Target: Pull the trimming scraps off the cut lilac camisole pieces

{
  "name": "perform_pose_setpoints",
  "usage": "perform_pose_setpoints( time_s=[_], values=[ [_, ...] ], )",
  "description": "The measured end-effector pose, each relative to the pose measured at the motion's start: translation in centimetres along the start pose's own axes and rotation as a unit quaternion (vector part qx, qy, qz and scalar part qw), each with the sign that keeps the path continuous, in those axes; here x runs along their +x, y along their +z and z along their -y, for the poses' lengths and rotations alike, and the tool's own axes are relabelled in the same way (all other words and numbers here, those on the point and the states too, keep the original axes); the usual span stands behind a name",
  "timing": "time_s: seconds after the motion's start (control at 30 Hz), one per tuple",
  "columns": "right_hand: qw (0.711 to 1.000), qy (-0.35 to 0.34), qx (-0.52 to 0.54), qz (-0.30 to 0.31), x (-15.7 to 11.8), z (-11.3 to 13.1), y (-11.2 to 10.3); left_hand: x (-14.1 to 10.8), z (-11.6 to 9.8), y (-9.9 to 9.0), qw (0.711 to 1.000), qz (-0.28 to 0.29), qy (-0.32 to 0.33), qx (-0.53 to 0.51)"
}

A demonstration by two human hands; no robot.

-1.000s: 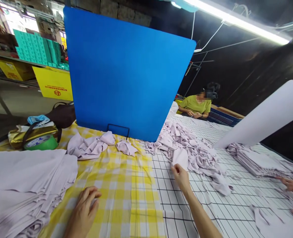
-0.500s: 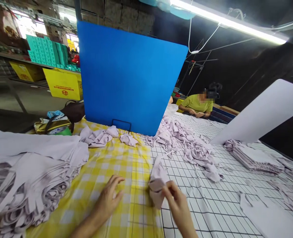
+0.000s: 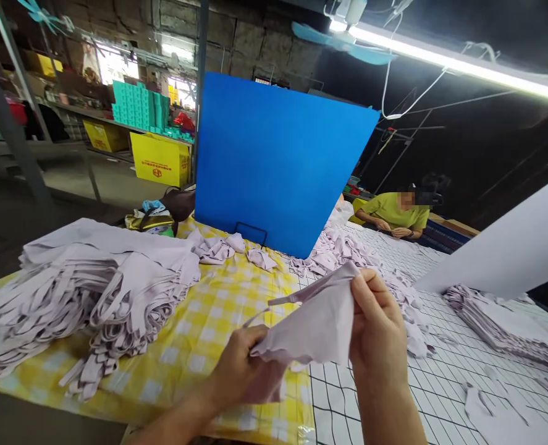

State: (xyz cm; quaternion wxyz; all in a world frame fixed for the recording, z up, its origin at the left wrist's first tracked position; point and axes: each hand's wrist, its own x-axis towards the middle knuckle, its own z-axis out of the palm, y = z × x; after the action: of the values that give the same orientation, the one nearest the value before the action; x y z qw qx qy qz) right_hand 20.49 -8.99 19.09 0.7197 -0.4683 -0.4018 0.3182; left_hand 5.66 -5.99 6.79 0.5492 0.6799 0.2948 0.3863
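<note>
A pale pink cloth piece [image 3: 317,321] is stretched in the air between my two hands, over the line where the yellow checked cloth [image 3: 199,309] meets the white grid-lined cover. Its lower left edge is gripped by my left hand [image 3: 239,364], with the fingers closed. My right hand [image 3: 378,309] pinches the upper right corner between thumb and fingers. Thin straps of the piece stick out to the left. A thick stack of similar cloth pieces [image 3: 111,272] lies to the left, its straps hanging in loops.
Behind my hands stands a blue board [image 3: 278,167] in a wire stand. Loose cloth scraps [image 3: 343,247] lie behind on the right, and a folded stack [image 3: 505,327] is at the right under a white board [image 3: 510,247]. A person in a yellow-green shirt [image 3: 394,213] sits beyond.
The cloth piece has come up off the table and is spread out. My left hand, open and empty before, now grips it too. The view has swung left.
</note>
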Motion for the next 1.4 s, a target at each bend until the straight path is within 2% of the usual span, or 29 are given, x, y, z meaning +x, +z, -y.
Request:
perform_pose_setpoints(
  time_s=[0.1, 0.17, 0.2, 0.3, 0.37, 0.47, 0.6, 0.8, 0.87, 0.93, 1.0, 1.07, 1.2, 1.33, 1.4],
  values=[
    [0.996, 0.052, -0.048, -0.047, 1.9, -3.0, -1.6, 0.3, 0.3, -3.8, 0.998, 0.014, -0.004, 0.066],
    [0.979, 0.082, -0.181, -0.052, 2.8, -7.0, -3.3, 0.6, 1.6, -5.8, 0.99, 0.013, -0.034, 0.137],
    [0.952, 0.103, -0.288, -0.027, 3.0, -9.2, -4.2, 0.7, 2.6, -6.5, 0.982, 0.005, -0.056, 0.183],
    [0.914, 0.127, -0.386, 0.002, 2.2, -15.1, -6.3, 0.5, 6.0, -7.4, 0.943, -0.025, -0.131, 0.304],
    [0.892, 0.117, -0.435, 0.029, 1.0, -17.4, -7.0, -0.1, 7.9, -7.4, 0.921, -0.031, -0.156, 0.354],
    [0.863, 0.084, -0.489, 0.092, -0.2, -18.8, -7.0, -1.0, 9.2, -7.1, 0.896, -0.034, -0.155, 0.415],
    [0.822, 0.03, -0.541, 0.176, 0.0, -19.1, -5.9, -2.1, 9.2, -7.1, 0.869, -0.027, -0.155, 0.469],
    [0.771, -0.003, -0.589, 0.244, 0.5, -20.0, -5.0, -3.4, 9.3, -7.6, 0.892, -0.02, -0.104, 0.44],
    [0.768, -0.003, -0.591, 0.247, 0.5, -20.0, -5.0, -3.6, 8.9, -8.0, 0.911, -0.004, -0.087, 0.402],
    [0.774, 0.0, -0.585, 0.242, 0.7, -19.6, -5.1, -3.5, 8.0, -8.5, 0.943, 0.023, -0.052, 0.328],
    [0.787, 0.007, -0.573, 0.229, 1.1, -18.7, -5.5, -3.3, 6.7, -9.3, 0.97, 0.053, -0.022, 0.236],
    [0.805, 0.015, -0.558, 0.203, 1.8, -17.3, -5.9, -2.8, 5.1, -10.3, 0.983, 0.078, -0.014, 0.165],
    [0.846, 0.026, -0.515, 0.138, 3.6, -13.0, -6.7, -1.1, 1.3, -12.7, 0.987, 0.085, 0.02, 0.134],
    [0.917, 0.037, -0.389, 0.083, 4.9, -7.2, -5.9, 1.0, -3.4, -14.7, 0.976, 0.066, 0.084, 0.189],
    [0.937, 0.031, -0.342, 0.067, 5.1, -4.3, -5.1, 1.6, -5.9, -15.5, 0.964, 0.05, 0.108, 0.238]
  ],
)
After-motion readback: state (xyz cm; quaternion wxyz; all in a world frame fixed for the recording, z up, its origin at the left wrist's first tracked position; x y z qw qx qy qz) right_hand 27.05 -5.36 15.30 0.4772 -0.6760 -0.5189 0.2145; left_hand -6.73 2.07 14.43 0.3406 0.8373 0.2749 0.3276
